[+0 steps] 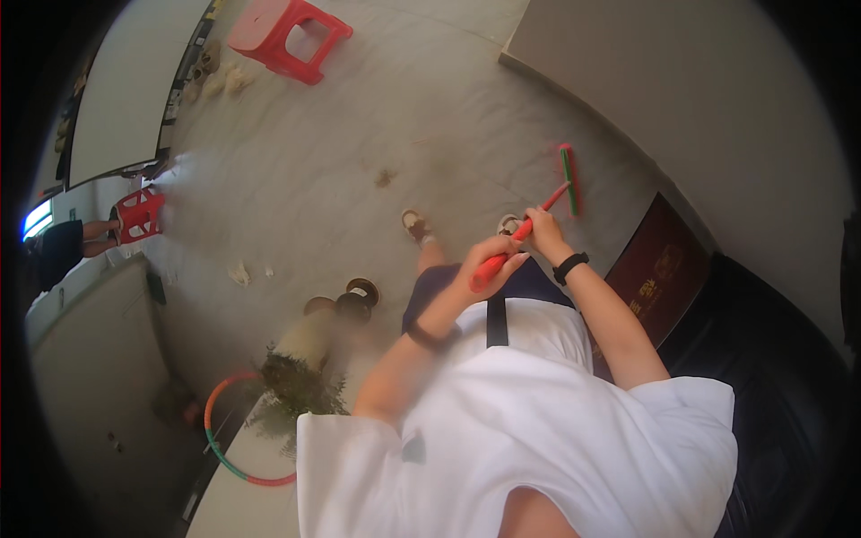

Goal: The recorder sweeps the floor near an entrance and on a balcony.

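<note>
Both hands hold the red stick handle (557,196) of a broom, which slants across the front of the body. My left hand (490,261) is wrapped around it near its top end. Further down the handle, my right hand (543,232) grips it, with a black band on that wrist. The broom's long, narrow head (570,180), green and red, is at floor level to the right, beyond the right foot. A small brownish patch of debris (385,178) lies on the grey floor (323,148), ahead and to the left of the broom head.
A red plastic stool (289,37) stands ahead; another red stool (140,214) is at far left beside a person's legs (97,235). A pale wall or panel (672,81) bounds the right, with a dark red board (662,276) and black seat (773,350). Left are a plant (299,390) and hoop (214,440).
</note>
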